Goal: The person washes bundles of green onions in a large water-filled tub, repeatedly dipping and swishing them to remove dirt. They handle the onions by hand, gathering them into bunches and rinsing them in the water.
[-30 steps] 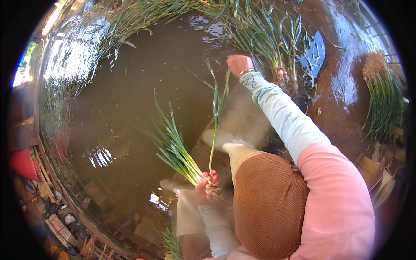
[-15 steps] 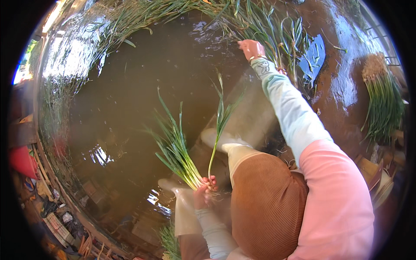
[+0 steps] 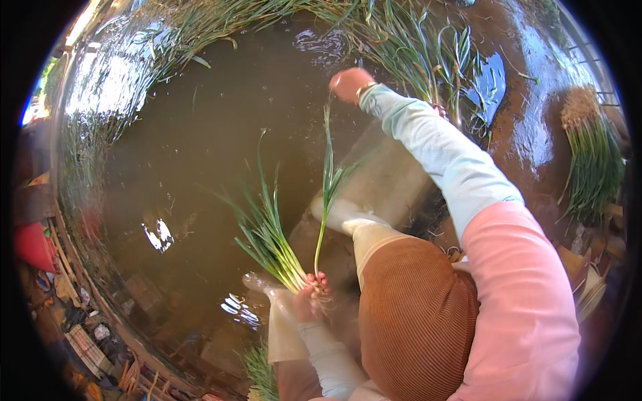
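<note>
Low in the middle, my left hand is closed round the root ends of a bunch of green onions. Their green leaves fan up and away over brown water. One stalk stands apart from the bunch, its root end at the fingertips of that same hand. Further out, my right hand is over the water, curled and slightly blurred, just above the tip of the single stalk. Whatever its fingers may hold is hidden.
Muddy water surrounds my boots. Long cut leaves float along the far and left edges. More green onions lie at the far right, beside wet brown ground. A large bundle lies at the right, and a red object at the left.
My right hand has moved left and a little nearer, away from the onions at the far right. My left hand stays almost in place, its single stalk now leaning slightly further left.
</note>
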Action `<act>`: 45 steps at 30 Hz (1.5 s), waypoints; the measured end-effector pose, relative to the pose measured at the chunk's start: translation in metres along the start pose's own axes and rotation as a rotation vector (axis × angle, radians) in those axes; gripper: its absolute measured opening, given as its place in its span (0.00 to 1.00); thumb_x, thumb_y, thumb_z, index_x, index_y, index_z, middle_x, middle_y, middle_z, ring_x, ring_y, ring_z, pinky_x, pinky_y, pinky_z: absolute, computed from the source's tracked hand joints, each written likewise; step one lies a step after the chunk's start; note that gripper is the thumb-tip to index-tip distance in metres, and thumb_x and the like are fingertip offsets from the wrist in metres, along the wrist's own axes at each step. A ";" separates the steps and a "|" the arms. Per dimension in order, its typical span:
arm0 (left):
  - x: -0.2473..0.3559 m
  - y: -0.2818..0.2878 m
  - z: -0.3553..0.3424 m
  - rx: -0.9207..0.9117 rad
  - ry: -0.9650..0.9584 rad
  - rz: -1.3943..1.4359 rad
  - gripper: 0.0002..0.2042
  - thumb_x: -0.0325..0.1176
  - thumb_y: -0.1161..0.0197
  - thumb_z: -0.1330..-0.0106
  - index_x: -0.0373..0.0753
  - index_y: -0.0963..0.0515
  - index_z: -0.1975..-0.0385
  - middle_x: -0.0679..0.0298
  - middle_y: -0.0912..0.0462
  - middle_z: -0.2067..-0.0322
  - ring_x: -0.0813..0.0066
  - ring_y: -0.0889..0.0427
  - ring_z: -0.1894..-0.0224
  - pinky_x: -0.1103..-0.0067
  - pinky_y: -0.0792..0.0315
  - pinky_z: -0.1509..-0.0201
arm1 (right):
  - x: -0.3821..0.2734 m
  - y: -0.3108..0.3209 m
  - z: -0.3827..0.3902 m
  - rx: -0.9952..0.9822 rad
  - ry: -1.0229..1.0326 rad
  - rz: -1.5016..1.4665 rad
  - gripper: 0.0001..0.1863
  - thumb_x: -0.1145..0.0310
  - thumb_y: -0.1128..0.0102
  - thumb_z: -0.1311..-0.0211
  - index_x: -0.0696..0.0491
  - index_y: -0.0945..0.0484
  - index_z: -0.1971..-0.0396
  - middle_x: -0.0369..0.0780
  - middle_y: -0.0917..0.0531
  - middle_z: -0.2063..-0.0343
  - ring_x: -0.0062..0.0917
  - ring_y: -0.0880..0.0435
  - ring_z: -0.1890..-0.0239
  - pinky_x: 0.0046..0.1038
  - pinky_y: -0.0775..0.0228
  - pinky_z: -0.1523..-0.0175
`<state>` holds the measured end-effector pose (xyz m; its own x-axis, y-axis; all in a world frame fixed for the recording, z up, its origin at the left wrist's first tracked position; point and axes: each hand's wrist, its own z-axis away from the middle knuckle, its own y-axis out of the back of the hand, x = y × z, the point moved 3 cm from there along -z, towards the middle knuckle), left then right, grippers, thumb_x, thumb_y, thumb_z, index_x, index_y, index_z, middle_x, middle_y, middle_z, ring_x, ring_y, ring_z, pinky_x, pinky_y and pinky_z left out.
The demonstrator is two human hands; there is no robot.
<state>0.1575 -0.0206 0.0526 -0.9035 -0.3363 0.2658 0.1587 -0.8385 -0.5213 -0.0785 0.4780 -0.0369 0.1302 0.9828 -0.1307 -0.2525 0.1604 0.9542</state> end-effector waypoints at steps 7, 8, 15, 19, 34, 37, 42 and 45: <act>0.001 -0.005 -0.002 -0.026 -0.072 0.120 0.10 0.21 0.49 0.42 0.38 0.31 0.61 0.52 0.29 0.53 0.62 0.26 0.53 0.70 0.22 0.57 | 0.014 0.051 0.036 0.545 -0.119 -0.442 0.13 0.58 0.52 0.36 0.53 0.24 0.67 0.46 0.20 0.69 0.44 0.21 0.64 0.41 0.28 0.58; 0.001 -0.006 -0.002 -0.035 -0.094 0.140 0.10 0.22 0.49 0.42 0.37 0.31 0.60 0.52 0.28 0.53 0.61 0.25 0.52 0.70 0.21 0.57 | -0.005 0.047 0.052 0.584 0.002 -0.381 0.11 0.60 0.50 0.37 0.52 0.24 0.66 0.44 0.22 0.70 0.42 0.22 0.66 0.38 0.27 0.60; 0.039 -0.035 0.013 -0.378 -0.378 0.417 0.19 0.31 0.41 0.44 0.36 0.35 0.53 0.60 0.34 0.54 0.68 0.30 0.53 0.73 0.28 0.51 | -0.080 -0.011 0.101 0.358 0.535 -0.017 0.13 0.71 0.48 0.45 0.52 0.27 0.58 0.41 0.23 0.59 0.33 0.21 0.56 0.31 0.27 0.55; 0.097 -0.081 0.042 -0.387 -0.576 0.429 0.25 0.26 0.43 0.43 0.32 0.40 0.45 0.55 0.36 0.45 0.64 0.31 0.49 0.67 0.28 0.47 | -0.027 0.010 0.039 -0.232 0.049 0.149 0.14 0.71 0.51 0.41 0.52 0.24 0.56 0.43 0.20 0.55 0.39 0.20 0.55 0.33 0.27 0.53; 0.029 -0.110 -0.099 0.029 -0.230 -0.096 0.19 0.24 0.53 0.33 0.25 0.40 0.43 0.52 0.31 0.48 0.63 0.34 0.39 0.69 0.35 0.35 | 0.153 0.003 0.183 0.308 -0.902 -0.344 0.13 0.59 0.45 0.44 0.50 0.19 0.66 0.46 0.17 0.65 0.42 0.19 0.60 0.40 0.27 0.55; 0.024 -0.106 -0.095 0.039 -0.281 -0.095 0.14 0.25 0.52 0.33 0.32 0.35 0.49 0.50 0.33 0.43 0.62 0.31 0.41 0.72 0.33 0.37 | 0.160 -0.006 0.174 0.214 -0.900 -0.388 0.15 0.57 0.43 0.46 0.52 0.19 0.64 0.46 0.17 0.62 0.41 0.19 0.56 0.39 0.28 0.51; 0.034 -0.098 -0.090 0.067 -0.261 -0.077 0.15 0.25 0.52 0.34 0.33 0.35 0.48 0.50 0.32 0.43 0.61 0.27 0.47 0.68 0.30 0.40 | 0.145 0.031 0.166 0.488 -0.897 -0.789 0.15 0.61 0.37 0.49 0.55 0.20 0.64 0.44 0.17 0.70 0.32 0.17 0.66 0.32 0.27 0.60; 0.035 -0.104 -0.092 0.092 -0.281 -0.041 0.16 0.26 0.53 0.33 0.31 0.39 0.46 0.50 0.28 0.48 0.62 0.26 0.49 0.67 0.30 0.40 | 0.078 0.050 0.155 0.564 -0.541 -1.548 0.14 0.66 0.34 0.45 0.61 0.24 0.66 0.39 0.21 0.76 0.22 0.21 0.76 0.22 0.29 0.74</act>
<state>0.0725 0.0939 0.0413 -0.7663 -0.3959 0.5061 0.1713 -0.8850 -0.4330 0.0670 0.5484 0.0427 0.2185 -0.1967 -0.9558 0.7300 0.6829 0.0263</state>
